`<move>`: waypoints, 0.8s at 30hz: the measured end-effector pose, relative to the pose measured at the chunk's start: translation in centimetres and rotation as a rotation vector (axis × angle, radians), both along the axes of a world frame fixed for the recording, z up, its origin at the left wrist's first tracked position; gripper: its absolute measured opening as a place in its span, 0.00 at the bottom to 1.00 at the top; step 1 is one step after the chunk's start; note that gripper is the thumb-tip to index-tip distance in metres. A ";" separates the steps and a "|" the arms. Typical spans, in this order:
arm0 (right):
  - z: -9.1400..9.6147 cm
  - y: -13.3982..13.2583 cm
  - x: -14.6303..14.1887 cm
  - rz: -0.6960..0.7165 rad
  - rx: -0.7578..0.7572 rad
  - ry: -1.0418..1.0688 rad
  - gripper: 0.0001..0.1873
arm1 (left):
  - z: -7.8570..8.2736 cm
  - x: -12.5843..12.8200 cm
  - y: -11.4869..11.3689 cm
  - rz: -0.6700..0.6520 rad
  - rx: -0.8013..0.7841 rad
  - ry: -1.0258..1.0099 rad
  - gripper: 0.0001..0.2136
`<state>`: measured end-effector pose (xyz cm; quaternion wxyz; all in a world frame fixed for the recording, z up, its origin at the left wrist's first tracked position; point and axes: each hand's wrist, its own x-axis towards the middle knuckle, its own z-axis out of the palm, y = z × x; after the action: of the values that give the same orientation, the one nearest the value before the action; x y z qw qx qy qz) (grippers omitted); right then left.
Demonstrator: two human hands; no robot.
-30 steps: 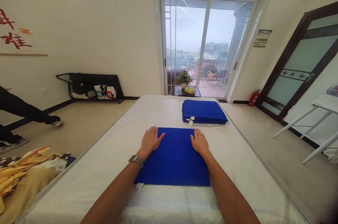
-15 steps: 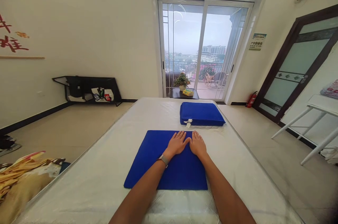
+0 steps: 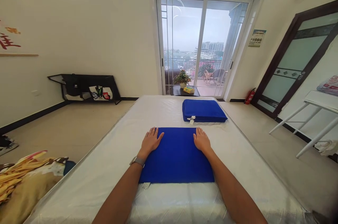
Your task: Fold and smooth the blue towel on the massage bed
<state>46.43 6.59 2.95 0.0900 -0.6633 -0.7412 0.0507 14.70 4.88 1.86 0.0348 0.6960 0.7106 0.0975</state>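
A folded blue cloth lies flat on the white mattress in front of me. My left hand rests flat on its far left corner, fingers stretched out. My right hand lies flat on its far right corner, fingers also extended. A watch sits on my left wrist. Farther along the mattress rests a stack of folded blue cloths with a white tag at its front edge.
Yellow patterned bedding is heaped at the lower left. A low black rack leans on the left wall. A small table with a plant stands before the glass balcony door. A white table and a fire extinguisher are at the right.
Half a second ago both hands were together at the middle of the cloth's far edge; they have slid apart to its two far corners. The cloth now looks narrower on the left.
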 end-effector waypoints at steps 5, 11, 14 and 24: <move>0.8 -1.1 -0.1 0.005 0.076 -0.086 0.33 | 0.1 0.4 0.0 -0.007 0.019 -0.018 0.42; 0.2 -2.8 0.0 0.027 -0.048 0.000 0.36 | -0.1 0.2 -0.1 -0.003 0.027 0.004 0.42; -0.2 -3.2 0.0 0.017 -0.061 0.025 0.37 | 0.8 0.4 -0.6 0.014 0.168 0.046 0.41; -0.3 -3.6 0.2 0.038 0.010 -0.002 0.34 | 2.2 15.0 -3.5 -0.570 0.200 -0.030 0.35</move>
<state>46.59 2.96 2.64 0.0915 -0.6488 -0.7539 0.0481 29.72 1.35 4.10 0.0026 0.8658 0.4728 0.1637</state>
